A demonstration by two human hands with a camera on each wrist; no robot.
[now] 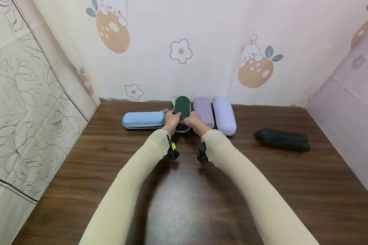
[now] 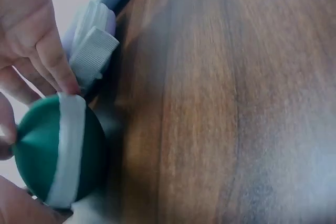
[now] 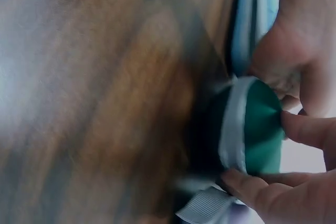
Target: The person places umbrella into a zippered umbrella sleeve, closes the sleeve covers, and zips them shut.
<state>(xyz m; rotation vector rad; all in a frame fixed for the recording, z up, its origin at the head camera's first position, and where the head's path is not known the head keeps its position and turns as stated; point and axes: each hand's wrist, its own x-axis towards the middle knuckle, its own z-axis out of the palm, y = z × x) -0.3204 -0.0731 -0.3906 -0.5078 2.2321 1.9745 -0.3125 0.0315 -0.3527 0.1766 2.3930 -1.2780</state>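
Note:
A dark green zip-up glasses case lies lengthwise near the back edge of the table, with a pale band round its side. My left hand grips its left side. From the right, my right hand pinches the same case; the right wrist view shows the thumb on the green top and a finger at the pale band. A light blue case lies sideways just left of the left hand. Beside the right hand are a purple case and a lavender case, both lengthwise.
A long black object, like a folded umbrella, lies at the right of the brown wooden table. A patterned curtain hangs behind the table's back edge. Grey strap loops stick out by the cases.

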